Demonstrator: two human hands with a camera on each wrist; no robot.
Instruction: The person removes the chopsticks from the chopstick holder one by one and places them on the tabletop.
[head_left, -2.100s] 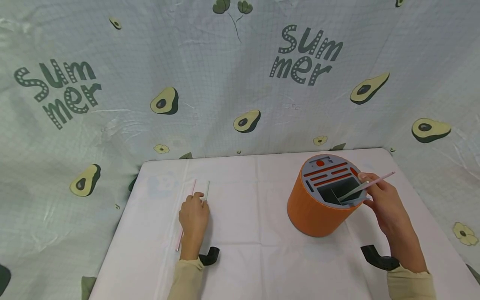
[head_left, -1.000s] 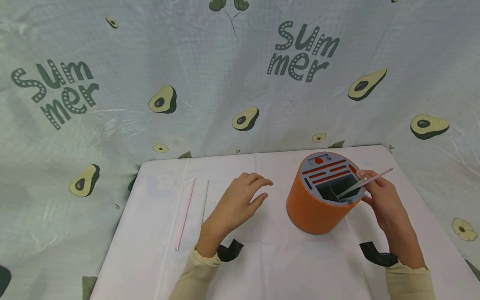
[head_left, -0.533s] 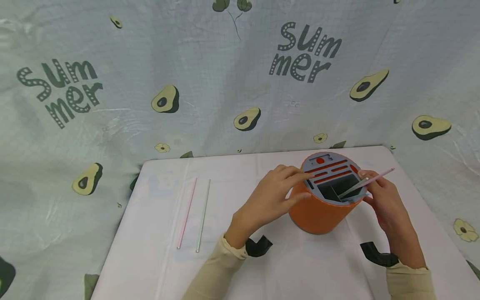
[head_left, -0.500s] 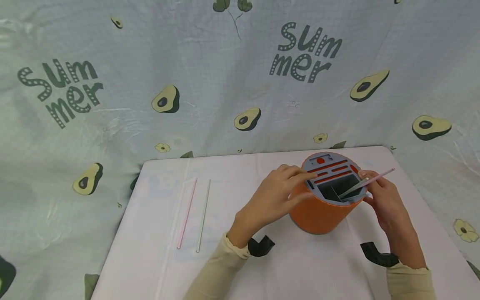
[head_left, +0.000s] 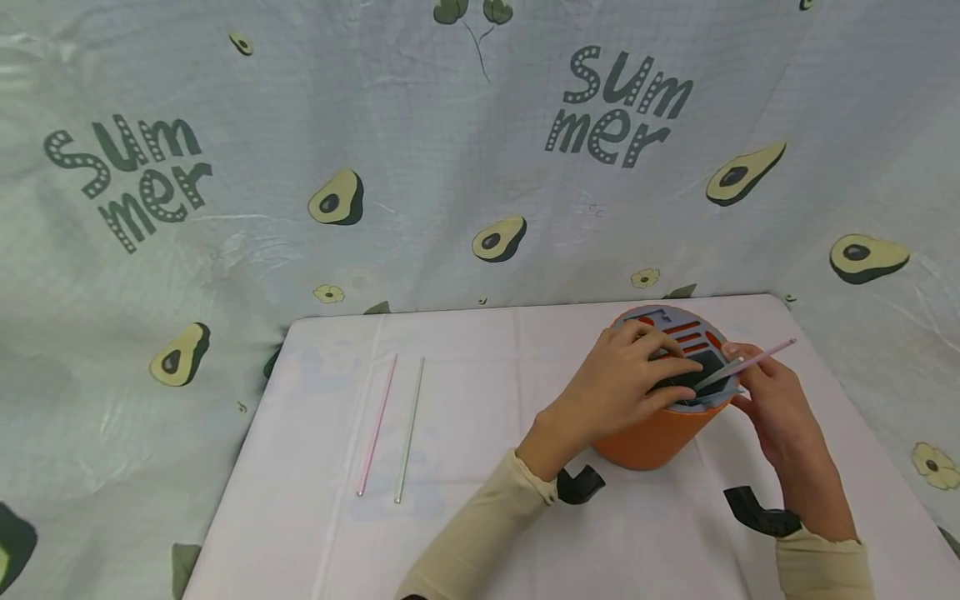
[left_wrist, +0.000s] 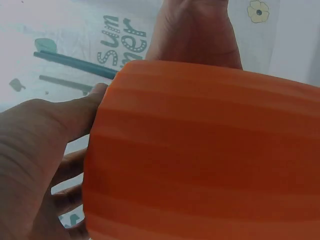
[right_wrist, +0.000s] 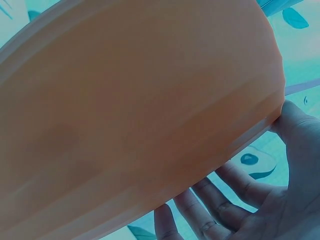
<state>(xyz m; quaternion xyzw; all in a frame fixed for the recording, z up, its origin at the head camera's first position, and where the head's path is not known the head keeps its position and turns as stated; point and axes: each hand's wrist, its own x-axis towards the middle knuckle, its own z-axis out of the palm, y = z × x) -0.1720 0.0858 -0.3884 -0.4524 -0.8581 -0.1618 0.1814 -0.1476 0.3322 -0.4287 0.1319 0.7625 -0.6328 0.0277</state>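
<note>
An orange drum-shaped organizer (head_left: 645,442) with a grey slotted top is on the right of the table in the head view. My right hand (head_left: 780,408) holds its right side, thumb at the rim and fingers along the wall in the right wrist view. My left hand (head_left: 611,387) reaches over the top, fingers bent and thumb apart from them. A pink straw (head_left: 776,348) and a pale green straw (head_left: 716,375) lean out of the large compartment, just beyond the left fingertips. The left wrist view shows the orange wall (left_wrist: 200,150) beside that hand.
On the left of the white-covered table (head_left: 465,417) lie another pink straw (head_left: 377,425) and another pale green straw (head_left: 409,429), side by side and apart. A printed avocado curtain (head_left: 420,167) hangs behind the table. Black wrist mounts (head_left: 581,485) stick out from both wrists.
My left hand has left the pale green straw on the table's left and moved right, over the organizer's top. The right hand has stayed on the organizer's side.
</note>
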